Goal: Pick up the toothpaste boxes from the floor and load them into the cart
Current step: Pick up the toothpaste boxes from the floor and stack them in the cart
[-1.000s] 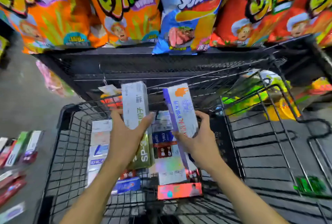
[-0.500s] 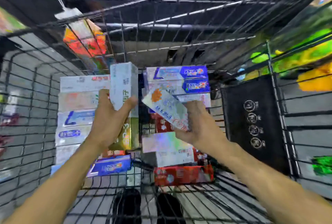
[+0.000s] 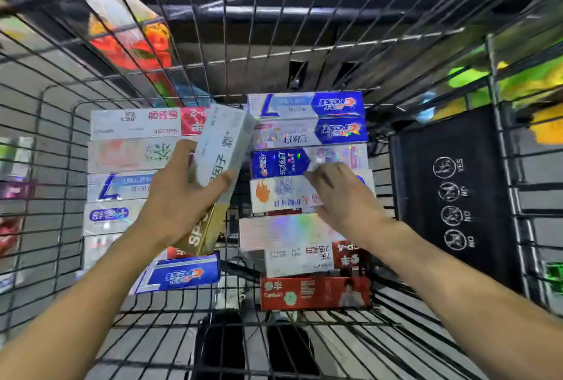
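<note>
Left hand point(image 3: 176, 199) grips a white-and-gold box point(image 3: 217, 166) marked "SP", tilted, above the cart point(image 3: 304, 53) floor betw. two box stacks. Right hand point(image 3: 338, 193), fingers spread, presses the flame-print box point(image 3: 283, 193) in the right stack (below three Crest boxes point(image 3: 307, 129)). Black panel point(image 3: 451, 196) right of that stack reads YES/NO.

Perhaps 13 boxes point(image 3: 307, 105) in cart point(image 3: 304, 29)
</note>
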